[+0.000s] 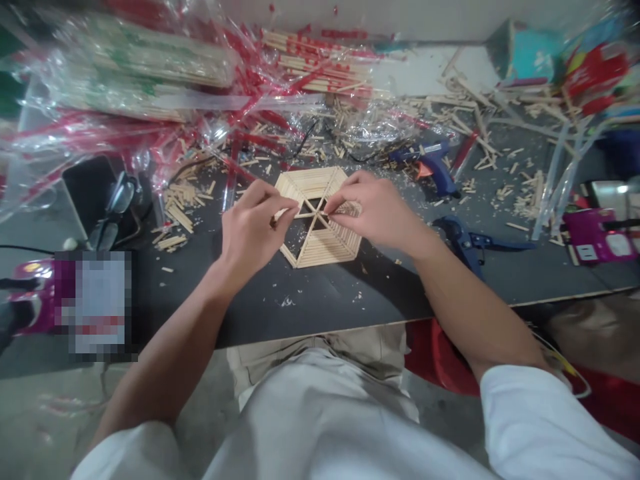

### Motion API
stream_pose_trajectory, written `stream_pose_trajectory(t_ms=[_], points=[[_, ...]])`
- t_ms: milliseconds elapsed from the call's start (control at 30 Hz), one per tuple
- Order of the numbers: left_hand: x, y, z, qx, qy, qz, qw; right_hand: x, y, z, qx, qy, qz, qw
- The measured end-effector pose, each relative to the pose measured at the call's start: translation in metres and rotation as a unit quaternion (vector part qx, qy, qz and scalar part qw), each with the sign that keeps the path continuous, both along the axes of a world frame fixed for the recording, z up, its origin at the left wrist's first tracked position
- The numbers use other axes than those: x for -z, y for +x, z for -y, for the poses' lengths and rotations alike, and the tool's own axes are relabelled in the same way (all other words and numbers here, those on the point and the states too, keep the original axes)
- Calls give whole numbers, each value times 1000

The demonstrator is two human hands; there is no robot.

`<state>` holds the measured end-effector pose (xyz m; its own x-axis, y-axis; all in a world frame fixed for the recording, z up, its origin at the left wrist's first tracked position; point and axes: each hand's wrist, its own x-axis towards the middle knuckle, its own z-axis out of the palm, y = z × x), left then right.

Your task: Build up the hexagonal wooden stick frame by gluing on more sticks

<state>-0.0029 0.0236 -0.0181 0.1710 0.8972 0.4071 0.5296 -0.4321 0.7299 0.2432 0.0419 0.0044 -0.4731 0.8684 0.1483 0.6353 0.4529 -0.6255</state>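
A hexagonal panel of thin wooden sticks (327,250) lies flat on the dark tabletop, with spokes meeting at its middle and rows of sticks between several of them. Over its left side, my left hand (256,223) is closed, thumb and fingers pinched beside a spoke. My right hand (377,210) is closed too, its thumb and forefinger pinched just right of the centre. Whatever either pinch holds is too small or hidden to name. Dark gaps show around the panel's centre, and my hands cover parts of its left and right sides.
A blue glue gun (437,167) and a blue hand cutter (463,240) lie to the right. Cut stick pieces (183,203) are scattered at the left, near glasses (120,197) and a phone (87,193). Plastic-wrapped stick bundles (145,60) pile up behind. Purple devices (597,237) flank the worktop.
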Motion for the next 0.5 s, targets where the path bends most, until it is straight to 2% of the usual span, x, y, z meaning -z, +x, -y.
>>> stream_pose_trajectory(t_ms=[167, 333, 500], points=[[3, -5, -2, -5, 14, -120, 993, 9, 2, 1, 6, 29, -1, 1000], [-3, -5, 0, -11, -8, -261, 965, 15, 1, 8, -19, 70, -5, 997], [-7, -1, 0, 0, -9, -287, 958, 14, -2, 13, -49, 99, 4, 994]])
